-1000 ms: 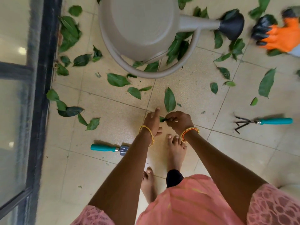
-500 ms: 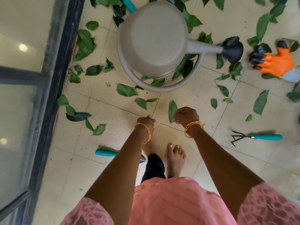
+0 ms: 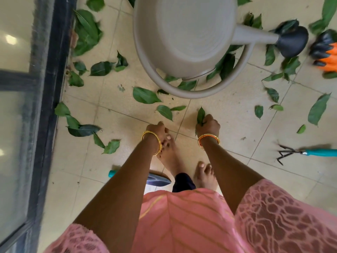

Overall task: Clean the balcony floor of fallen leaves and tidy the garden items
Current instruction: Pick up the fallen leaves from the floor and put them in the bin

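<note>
Glass door [image 3: 14,125] w/ dark frame runs down the left, cut off by the edge. Trowel [image 3: 156,179] lies on the floor [image 3: 109,161] mostly hidden under the left forearm; only the teal handle tip and part of the blade show. Left hand [image 3: 156,129] hangs low over the left foot, fingers curled under; can't tell whether it holds anything. Watering can [image 3: 182,39] lies on its side at top, body cut off by the frame, leaves [image 3: 145,95] scattered around and partly under its handle loop. Right hand [image 3: 207,125] reaches down near the floor just below the can, fingers clamped on 1 leaf [image 3: 200,115], tip sticking up past the knuckles. Both wrists carry bangles. Rake [image 3: 310,153] lies well apart to the right, handle cut off. Orange glove [image 3: 328,53] at the right edge is blurred, only partly in view.
</note>
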Available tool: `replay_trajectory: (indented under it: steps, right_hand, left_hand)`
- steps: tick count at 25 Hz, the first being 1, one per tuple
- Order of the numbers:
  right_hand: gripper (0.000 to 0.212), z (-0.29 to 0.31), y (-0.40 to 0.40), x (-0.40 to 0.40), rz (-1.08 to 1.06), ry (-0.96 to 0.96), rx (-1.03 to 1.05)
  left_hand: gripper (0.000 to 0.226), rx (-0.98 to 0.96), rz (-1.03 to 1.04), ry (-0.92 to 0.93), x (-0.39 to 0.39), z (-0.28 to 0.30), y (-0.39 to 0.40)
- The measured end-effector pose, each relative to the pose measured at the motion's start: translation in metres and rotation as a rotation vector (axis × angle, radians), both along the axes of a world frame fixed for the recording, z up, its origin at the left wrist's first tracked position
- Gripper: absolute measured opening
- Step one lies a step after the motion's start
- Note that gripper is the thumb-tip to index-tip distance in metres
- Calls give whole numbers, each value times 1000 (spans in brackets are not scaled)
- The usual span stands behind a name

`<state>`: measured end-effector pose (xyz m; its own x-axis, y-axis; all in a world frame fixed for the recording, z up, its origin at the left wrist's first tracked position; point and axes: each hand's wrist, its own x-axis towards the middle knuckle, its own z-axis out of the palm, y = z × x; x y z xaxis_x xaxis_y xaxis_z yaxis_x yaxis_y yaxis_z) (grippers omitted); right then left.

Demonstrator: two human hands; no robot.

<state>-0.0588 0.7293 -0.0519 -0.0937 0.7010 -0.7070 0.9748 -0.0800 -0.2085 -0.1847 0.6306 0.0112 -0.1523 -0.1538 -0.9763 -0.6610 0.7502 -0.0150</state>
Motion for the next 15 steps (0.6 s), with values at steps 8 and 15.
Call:
replay_trajectory:
  steps: [8,15]
  right_hand:
    - [8,84,-24,-50,305,313,-305]
    - [18,122,-61,-90,573,327,-421]
  left_hand:
    - [34,95,208,-24,-8,58,0]
    - [47,48,565,7,-13,60,-34]
